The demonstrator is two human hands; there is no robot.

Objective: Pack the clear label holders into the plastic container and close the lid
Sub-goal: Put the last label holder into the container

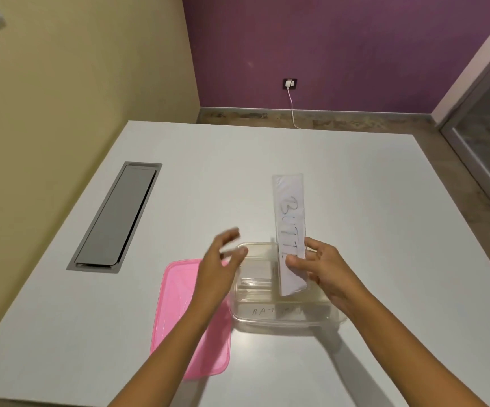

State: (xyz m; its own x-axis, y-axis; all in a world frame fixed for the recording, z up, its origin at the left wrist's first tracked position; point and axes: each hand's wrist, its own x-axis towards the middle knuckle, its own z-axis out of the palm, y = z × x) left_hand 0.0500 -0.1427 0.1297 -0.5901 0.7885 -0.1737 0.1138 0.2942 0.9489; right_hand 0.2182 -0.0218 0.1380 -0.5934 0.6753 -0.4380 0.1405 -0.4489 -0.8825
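A clear plastic container (282,318) stands open on the white table, with more clear label holders (255,277) lying inside it. My right hand (323,268) grips a long clear label holder (289,212) with handwritten letters, held upright with its lower end inside the container. My left hand (220,259) hovers by the container's left rim, fingers spread and blurred, holding nothing. The pink lid (179,327) lies flat on the table to the left of the container, partly under my left forearm.
A grey cable hatch (114,215) is set into the white table (384,259) at the left. Beyond the table's far edge a white cable (292,107) hangs from a wall socket. A glass door stands at the right.
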